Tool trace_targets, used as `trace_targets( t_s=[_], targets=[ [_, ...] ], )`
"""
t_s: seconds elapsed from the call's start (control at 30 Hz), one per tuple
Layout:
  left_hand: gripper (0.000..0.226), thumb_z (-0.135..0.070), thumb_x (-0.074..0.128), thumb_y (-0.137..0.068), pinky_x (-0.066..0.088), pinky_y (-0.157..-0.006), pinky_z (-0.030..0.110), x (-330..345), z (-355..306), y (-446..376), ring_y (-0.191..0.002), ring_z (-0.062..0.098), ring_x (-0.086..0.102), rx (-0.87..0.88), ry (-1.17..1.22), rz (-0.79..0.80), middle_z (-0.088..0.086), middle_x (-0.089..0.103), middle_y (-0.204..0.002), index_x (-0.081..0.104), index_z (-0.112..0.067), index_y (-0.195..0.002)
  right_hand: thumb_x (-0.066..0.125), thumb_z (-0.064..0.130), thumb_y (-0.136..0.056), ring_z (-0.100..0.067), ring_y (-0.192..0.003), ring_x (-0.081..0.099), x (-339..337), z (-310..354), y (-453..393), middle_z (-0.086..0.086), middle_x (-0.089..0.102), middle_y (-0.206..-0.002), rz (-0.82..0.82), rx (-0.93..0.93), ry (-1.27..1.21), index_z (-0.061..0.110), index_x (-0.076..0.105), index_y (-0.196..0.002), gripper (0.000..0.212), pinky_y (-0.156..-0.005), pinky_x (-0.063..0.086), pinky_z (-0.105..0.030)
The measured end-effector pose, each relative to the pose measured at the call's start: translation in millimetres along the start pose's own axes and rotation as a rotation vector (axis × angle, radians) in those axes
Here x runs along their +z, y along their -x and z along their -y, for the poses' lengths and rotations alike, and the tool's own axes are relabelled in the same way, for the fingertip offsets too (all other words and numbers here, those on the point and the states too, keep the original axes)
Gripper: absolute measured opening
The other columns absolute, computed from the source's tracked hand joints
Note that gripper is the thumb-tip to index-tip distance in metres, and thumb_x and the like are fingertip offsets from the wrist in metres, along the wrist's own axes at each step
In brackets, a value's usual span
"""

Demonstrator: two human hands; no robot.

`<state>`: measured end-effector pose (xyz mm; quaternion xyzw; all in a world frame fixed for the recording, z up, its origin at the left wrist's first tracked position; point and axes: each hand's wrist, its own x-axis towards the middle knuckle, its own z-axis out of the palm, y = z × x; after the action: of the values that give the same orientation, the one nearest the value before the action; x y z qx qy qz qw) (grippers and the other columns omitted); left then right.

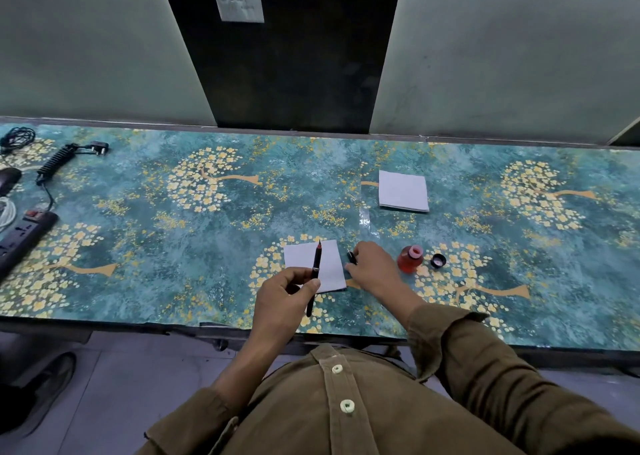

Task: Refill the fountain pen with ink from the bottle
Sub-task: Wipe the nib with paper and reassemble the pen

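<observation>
Head view: a person is leaning over a floral-patterned table (173, 246), looking down at both hands.
Left hand (282, 293): its fingers are pinching the fountain pen (316, 274) at mid-barrel, holding it slanted with the red-stained nib end pointing away, over a white paper sheet (329, 264).
Right hand (372, 267): it is lying knuckles-up on the table just right of the sheet, fingers curled round a small black part (351, 257), probably the pen's cap or barrel; the grip itself is hidden under the hand.
Ink bottle (410, 259): it is standing open and upright, holding red ink, just right of the right hand.
Bottle cap (438, 260): it is lying apart, beside the bottle on its right.
Spare tissues (403, 191): a folded white stack is sitting farther back on the table.
Step in hand: the person seems to be getting ready to close the pen or bring it to the bottle; which one is unclear.
Doing it well: keeping the nib over the sheet is catching any drip; the right wrist is passing close to the open bottle, so moving slowly there is avoiding a spill.
Risk: red ink is staining easily, so wiping the nib on a tissue before capping would help.
</observation>
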<state>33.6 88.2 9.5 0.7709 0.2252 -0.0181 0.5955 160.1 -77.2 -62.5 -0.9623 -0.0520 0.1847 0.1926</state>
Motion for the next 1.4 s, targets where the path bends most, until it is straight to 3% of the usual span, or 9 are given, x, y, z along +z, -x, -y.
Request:
trace_targets(
  t_s=[0.2,0.33,0.47,0.73,0.87,1.0,1.17,1.27,1.4],
  targets=[
    [0.009,-0.017,0.075,-0.086,0.048,-0.061,0.010,-3.1,1.7,3.7,-0.067,-0.004,0.061,0.017,-0.010,0.006,-0.008,0.074,-0.084,0.076,-0.023,-0.092,0.061,0.018,-0.078,-0.026,-0.071,0.061,-2.9,-0.8,-3.0,-0.013,0.068,-0.078,-0.007,0.054,-0.080,0.003,0.066,-0.081,0.016,-0.061,0.050,-0.033],
    [0.008,-0.016,0.074,-0.086,0.051,-0.060,0.013,-2.0,3.3,7.8,-0.068,0.002,0.063,0.012,0.006,0.025,-0.002,0.075,-0.083,0.076,-0.023,-0.091,0.069,0.014,-0.083,-0.016,-0.062,0.060,-29.7,11.8,13.5,-0.016,0.073,-0.079,-0.020,0.137,-0.627,0.003,0.072,-0.085,0.011,-0.057,0.053,-0.035],
    [0.008,-0.016,0.076,-0.085,0.050,-0.064,0.018,0.7,3.9,11.6,-0.069,0.009,0.061,0.009,0.018,0.041,0.004,0.075,-0.083,0.076,-0.022,-0.089,0.070,0.003,-0.088,-0.019,-0.064,0.067,-66.5,31.6,43.0,-0.011,0.071,-0.076,0.022,-0.021,-1.179,0.002,0.068,-0.096,0.008,-0.053,0.054,-0.027],
    [0.012,-0.019,0.076,-0.085,0.055,-0.071,0.036,6.1,8.3,18.8,-0.069,0.012,0.064,0.034,-0.003,0.089,0.002,0.074,-0.078,0.074,-0.031,-0.084,0.072,0.006,-0.087,-0.020,-0.076,0.075,-81.3,47.4,70.0,-0.013,0.075,-0.085,-0.108,-0.219,-1.037,0.017,0.068,-0.093,0.013,-0.062,0.057,-0.027],
    [0.014,-0.019,0.077,-0.084,0.056,-0.074,0.039,6.8,8.4,21.5,-0.077,0.023,0.069,0.054,-0.005,0.088,-0.002,0.074,-0.078,0.073,-0.032,-0.084,0.075,0.009,-0.085,-0.029,-0.082,0.074,-71.3,44.0,76.0,-0.014,0.076,-0.087,-0.067,-0.228,-0.952,0.015,0.070,-0.095,0.012,-0.073,0.059,-0.039],
    [0.017,-0.015,0.074,-0.087,0.056,-0.080,0.039,6.2,8.8,22.2,-0.081,0.016,0.070,0.057,0.000,0.105,-0.001,0.076,-0.083,0.073,-0.032,-0.085,0.077,0.013,-0.081,-0.016,-0.068,0.069,-55.2,43.1,82.2,-0.005,0.074,-0.076,0.043,-0.207,-0.925,0.013,0.070,-0.095,0.015,-0.072,0.056,-0.043],
    [0.020,-0.002,0.055,-0.096,0.037,-0.048,0.017,2.4,-1.6,27.8,-0.048,0.000,0.051,-0.051,0.226,0.252,0.004,0.067,-0.076,0.073,-0.011,-0.092,0.068,0.000,-0.088,-0.018,-0.068,0.062,-55.4,39.1,86.7,-0.011,0.068,-0.090,0.250,-0.199,-1.102,0.006,0.067,-0.115,0.027,-0.057,0.053,-0.033],
    [0.020,-0.012,0.057,-0.094,0.033,-0.047,0.019,0.8,0.9,26.3,-0.055,0.005,0.052,-0.120,0.380,0.334,0.003,0.067,-0.076,0.076,-0.015,-0.089,0.061,-0.003,-0.089,-0.016,-0.069,0.060,-57.5,34.9,89.2,-0.012,0.070,-0.111,0.380,-0.193,-1.228,0.007,0.065,-0.122,0.034,-0.051,0.044,-0.026],
    [0.022,-0.013,0.057,-0.094,0.032,-0.049,0.021,1.6,2.1,24.0,-0.057,0.007,0.051,-0.128,0.420,0.342,0.000,0.068,-0.074,0.078,-0.018,-0.086,0.061,-0.006,-0.091,-0.018,-0.069,0.061,-56.4,33.3,89.5,-0.017,0.072,-0.100,0.376,-0.176,-1.310,0.001,0.066,-0.115,0.026,-0.052,0.048,-0.024]
  ],
)
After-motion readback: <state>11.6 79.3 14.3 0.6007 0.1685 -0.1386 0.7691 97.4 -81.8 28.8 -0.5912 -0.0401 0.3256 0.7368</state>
